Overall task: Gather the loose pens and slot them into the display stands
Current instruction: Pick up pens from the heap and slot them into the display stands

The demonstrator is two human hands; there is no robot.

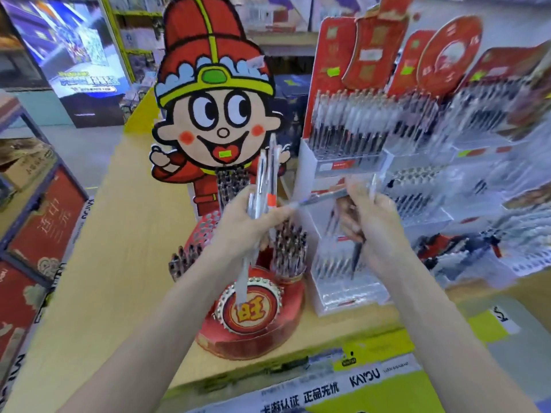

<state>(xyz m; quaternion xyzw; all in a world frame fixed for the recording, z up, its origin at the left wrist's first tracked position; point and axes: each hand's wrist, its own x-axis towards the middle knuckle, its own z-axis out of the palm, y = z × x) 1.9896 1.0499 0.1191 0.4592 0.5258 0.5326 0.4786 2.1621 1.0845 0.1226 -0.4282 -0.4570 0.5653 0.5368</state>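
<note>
Holding pen bundle (262, 186) fanned in left hand (253, 225), right hand (372, 216) pinching single pens; we risk loose grip spilling pens onto red cartoon stand (253, 329).

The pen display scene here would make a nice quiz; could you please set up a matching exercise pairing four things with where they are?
Things:
1. bundle of pens
2. cartoon figure cutout
3. round red stand
4. tiered pen rack

Places:
A. behind the round stand, at the back of the shelf
B. gripped in the left hand
C. beyond the right hand
D. below the left hand, on the shelf

Pairs: 1-B, 2-A, 3-D, 4-C
</note>
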